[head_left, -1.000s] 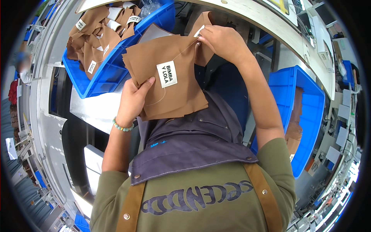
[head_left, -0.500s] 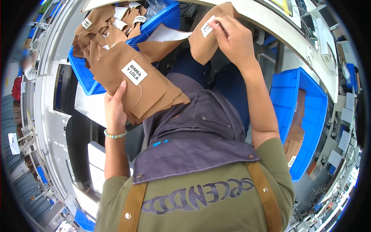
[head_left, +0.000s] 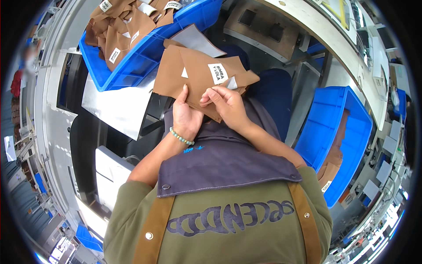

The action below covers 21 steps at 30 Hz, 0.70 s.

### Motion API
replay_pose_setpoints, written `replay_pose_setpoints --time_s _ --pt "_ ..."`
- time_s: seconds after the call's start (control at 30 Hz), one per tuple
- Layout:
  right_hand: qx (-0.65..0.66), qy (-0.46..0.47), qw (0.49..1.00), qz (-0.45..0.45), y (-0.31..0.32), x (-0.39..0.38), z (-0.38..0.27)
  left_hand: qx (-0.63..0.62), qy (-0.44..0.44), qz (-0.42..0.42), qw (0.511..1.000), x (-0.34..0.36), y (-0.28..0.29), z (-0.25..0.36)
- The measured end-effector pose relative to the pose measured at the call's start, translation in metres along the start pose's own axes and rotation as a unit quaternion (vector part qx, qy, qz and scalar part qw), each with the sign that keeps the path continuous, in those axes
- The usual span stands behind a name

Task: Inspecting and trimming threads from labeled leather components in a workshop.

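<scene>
My left hand (head_left: 187, 118) grips a stack of tan leather-like panels (head_left: 171, 75) above my lap, thumb on top and fingers underneath. A white label (head_left: 217, 74) with dark print lies on the top panel. Over the near right part of the stack is my right hand (head_left: 228, 108), its thumb and fingers drawn together in a pinch. Whatever is between those fingertips, if anything, is too small to make out. Past the stack's far edge a panel shows its pale underside (head_left: 198, 40).
A blue bin (head_left: 94, 66) heaped with tan panels (head_left: 125, 35) stands at the far left. Another blue bin (head_left: 318, 127) at the right holds brown pieces (head_left: 334, 163). A pale table edge (head_left: 316, 33) runs along the far right. A white board (head_left: 116, 105) lies left of my lap.
My right hand came down from the far right to the stack; the panel it held now appears to lie on the stack. My left hand moved right and nearer the middle, turning the stack.
</scene>
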State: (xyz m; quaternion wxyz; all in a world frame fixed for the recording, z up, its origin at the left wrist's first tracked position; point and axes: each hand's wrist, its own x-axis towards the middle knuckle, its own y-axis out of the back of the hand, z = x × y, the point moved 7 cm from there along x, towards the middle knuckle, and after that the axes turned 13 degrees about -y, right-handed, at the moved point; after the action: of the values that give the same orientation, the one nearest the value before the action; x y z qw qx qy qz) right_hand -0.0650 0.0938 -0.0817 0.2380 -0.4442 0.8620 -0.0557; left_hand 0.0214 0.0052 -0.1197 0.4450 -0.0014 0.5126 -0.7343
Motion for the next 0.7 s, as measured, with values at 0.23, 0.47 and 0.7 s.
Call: replay_pose_setpoints --time_s 0.23,0.47,0.7 --pt "-0.095 0.032 0.988 -0.12 -0.021 -0.005 0.002 0.089 -0.01 0.039 0.995 0.0 0.018 0.006" --pt "-0.167 0.066 0.968 -0.177 -0.018 -0.003 0.005 0.106 -0.043 0.015 0.993 -0.007 -0.005 0.011" --pt "-0.084 0.052 0.986 -0.131 0.041 0.02 -0.069 0.353 -0.187 0.022 0.916 -0.013 0.006 0.075"
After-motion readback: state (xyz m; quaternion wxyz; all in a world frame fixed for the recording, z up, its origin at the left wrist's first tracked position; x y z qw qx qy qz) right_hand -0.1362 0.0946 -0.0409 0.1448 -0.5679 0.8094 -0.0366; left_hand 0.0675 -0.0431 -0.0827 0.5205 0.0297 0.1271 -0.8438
